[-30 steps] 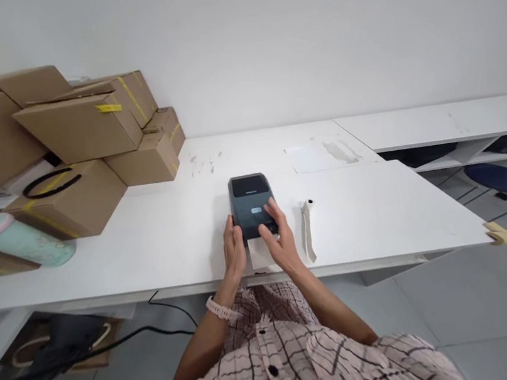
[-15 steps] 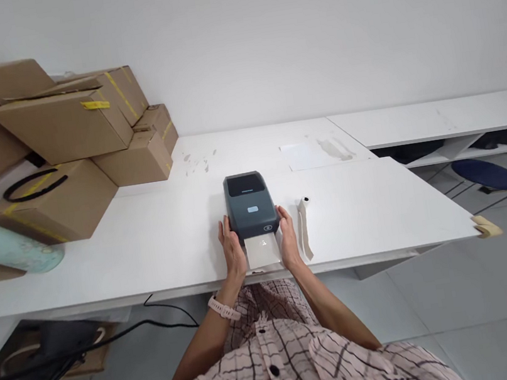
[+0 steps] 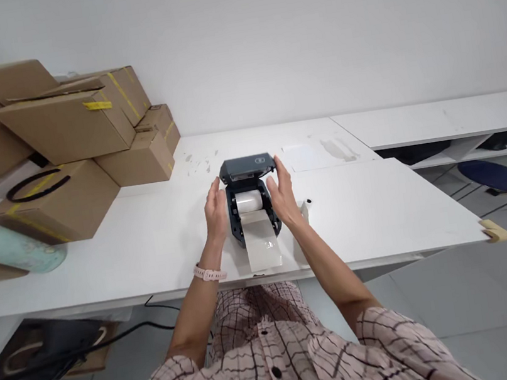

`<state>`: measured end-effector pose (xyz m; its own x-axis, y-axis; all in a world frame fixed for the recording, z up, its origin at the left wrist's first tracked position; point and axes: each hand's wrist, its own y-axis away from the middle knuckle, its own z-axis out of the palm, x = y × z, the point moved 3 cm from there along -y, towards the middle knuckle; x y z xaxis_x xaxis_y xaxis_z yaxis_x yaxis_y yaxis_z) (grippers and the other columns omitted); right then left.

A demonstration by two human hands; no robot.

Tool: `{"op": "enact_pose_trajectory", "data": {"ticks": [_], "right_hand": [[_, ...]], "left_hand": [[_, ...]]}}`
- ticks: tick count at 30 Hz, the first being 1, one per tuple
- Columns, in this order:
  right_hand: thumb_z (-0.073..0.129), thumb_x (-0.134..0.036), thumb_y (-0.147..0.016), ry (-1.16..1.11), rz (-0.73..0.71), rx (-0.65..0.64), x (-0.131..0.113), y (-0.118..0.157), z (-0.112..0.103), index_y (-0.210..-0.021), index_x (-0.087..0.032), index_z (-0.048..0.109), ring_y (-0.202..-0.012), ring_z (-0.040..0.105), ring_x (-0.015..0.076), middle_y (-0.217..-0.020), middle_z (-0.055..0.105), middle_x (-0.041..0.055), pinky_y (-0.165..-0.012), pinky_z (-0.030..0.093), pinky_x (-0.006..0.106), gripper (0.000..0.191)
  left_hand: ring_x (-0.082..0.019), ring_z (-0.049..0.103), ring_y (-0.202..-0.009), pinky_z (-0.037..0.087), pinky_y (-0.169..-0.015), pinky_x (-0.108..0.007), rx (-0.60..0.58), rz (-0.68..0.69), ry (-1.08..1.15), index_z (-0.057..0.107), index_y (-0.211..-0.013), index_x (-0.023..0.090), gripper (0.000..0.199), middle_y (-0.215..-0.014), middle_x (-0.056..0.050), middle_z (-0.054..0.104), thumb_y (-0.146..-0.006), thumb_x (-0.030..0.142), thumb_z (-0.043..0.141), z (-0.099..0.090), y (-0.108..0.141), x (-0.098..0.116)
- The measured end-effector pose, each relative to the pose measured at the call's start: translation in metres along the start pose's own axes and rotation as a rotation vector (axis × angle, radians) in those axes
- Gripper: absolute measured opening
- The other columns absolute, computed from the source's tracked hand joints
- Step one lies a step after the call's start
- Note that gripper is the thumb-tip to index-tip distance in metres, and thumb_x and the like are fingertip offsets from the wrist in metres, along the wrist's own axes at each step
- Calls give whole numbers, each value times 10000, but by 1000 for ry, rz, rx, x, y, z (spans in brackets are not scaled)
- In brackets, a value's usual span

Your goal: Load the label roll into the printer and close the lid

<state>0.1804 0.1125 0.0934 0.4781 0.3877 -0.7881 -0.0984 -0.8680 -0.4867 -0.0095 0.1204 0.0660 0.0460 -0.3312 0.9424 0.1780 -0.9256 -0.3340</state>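
Note:
A dark grey label printer (image 3: 235, 231) sits on the white table with its lid (image 3: 245, 167) tilted up and back. Inside lies a white label roll (image 3: 249, 201), its strip (image 3: 261, 243) running out over the front toward the table edge. My left hand (image 3: 215, 211) has its fingertips at the lid's left corner. On the opposite side, my right hand (image 3: 285, 193) grips the right corner, thumb apart from the fingers. Beside my right wrist, a small core with a loose strip of paper (image 3: 305, 210) is partly hidden by my forearm.
Cardboard boxes (image 3: 67, 125) are piled at the left, with a mint-green tumbler (image 3: 18, 245) lying before them. A white sheet (image 3: 299, 156) lies behind the printer. A padded table corner (image 3: 496, 230) and a blue stool (image 3: 494, 175) are at the right.
The printer's lid has swung up and back, uncovering the label roll inside. Both hands have moved up and away from me, from the printer's front sides to the raised lid.

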Motion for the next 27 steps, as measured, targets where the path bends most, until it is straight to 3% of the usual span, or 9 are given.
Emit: {"op": "enact_pose_trajectory", "data": {"ticks": [4, 7, 10, 13, 15, 18, 22, 25, 27], "right_hand": [[311, -667, -949, 165, -142, 56, -2, -67, 16, -1580, -199, 7, -1529, 128, 310, -1661, 132, 144, -1216, 166, 559, 842], [389, -656, -928, 197, -182, -4, 6, -106, 23, -1575, -177, -34, -1514, 150, 363, -1655, 130, 167, -1187, 186, 609, 910], [478, -645, -895, 234, -226, -81, 9, -127, 18, -1575, -166, 16, -1494, 154, 428, -1656, 113, 171, -1148, 201, 668, 951], [540, -553, -902, 320, -313, -84, 1, -120, 9, -1566, -209, 159, -1495, 142, 420, -1666, 103, 121, -1159, 199, 647, 840], [573, -426, -907, 358, -381, -180, -4, -105, 10, -1535, -225, 285, -1471, 239, 382, -1627, 251, 108, -1169, 246, 593, 720], [658, -274, -834, 402, -347, -524, 3, -80, 28, -1494, -224, 394, -1329, 463, 375, -1432, 541, 121, -1096, 381, 549, 713], [799, -250, -694, 619, -147, -920, 30, -61, 63, -1542, -196, 320, -1231, 568, 421, -1367, 603, 183, -1021, 442, 536, 975], [835, -240, -627, 700, -121, -973, 42, -62, 80, -1533, -149, 334, -1222, 580, 444, -1348, 608, 232, -1038, 420, 548, 1040], [844, -237, -580, 606, -119, -966, 42, -65, 78, -1514, -174, 370, -1189, 610, 425, -1320, 637, 201, -1015, 449, 528, 1050]], "left_hand": [[-242, 629, -1125, 483, -973, -363, 90, -270, -246, 588, -1312, 171, 538, -1213, -119, 664, -796, 311, 647, -5, -8, -36], [-203, 658, -855, 507, -776, -312, 20, -429, -348, 630, -1229, 167, 505, -909, -54, 682, -745, 303, 673, -5, 1, -58], [-182, 625, -710, 462, -640, -276, -47, -469, -370, 642, -1163, 173, 447, -727, -5, 630, -734, 296, 660, -5, 1, -63], [-187, 615, -676, 427, -603, -268, -70, -460, -437, 639, -1125, 170, 424, -670, 6, 612, -706, 235, 648, -4, -9, -61], [-191, 618, -678, 417, -602, -267, -60, -442, -479, 633, -1126, 170, 439, -677, 2, 620, -688, 200, 647, -2, -15, -60], [-191, 614, -675, 400, -599, -266, -39, -421, -528, 624, -1129, 171, 443, -697, -5, 630, -686, 177, 634, 2, -18, -62], [-186, 590, -660, 371, -597, -266, -62, -392, -592, 625, -1102, 176, 410, -690, 1, 614, -694, 149, 604, 5, -17, -61], [-182, 570, -652, 352, -593, -268, -61, -372, -628, 635, -1072, 170, 388, -671, 6, 590, -688, 127, 597, 6, -17, -56], [-176, 558, -637, 347, -590, -267, -60, -375, -608, 637, -1065, 168, 379, -655, 14, 572, -692, 124, 592, 6, -17, -56]]}}
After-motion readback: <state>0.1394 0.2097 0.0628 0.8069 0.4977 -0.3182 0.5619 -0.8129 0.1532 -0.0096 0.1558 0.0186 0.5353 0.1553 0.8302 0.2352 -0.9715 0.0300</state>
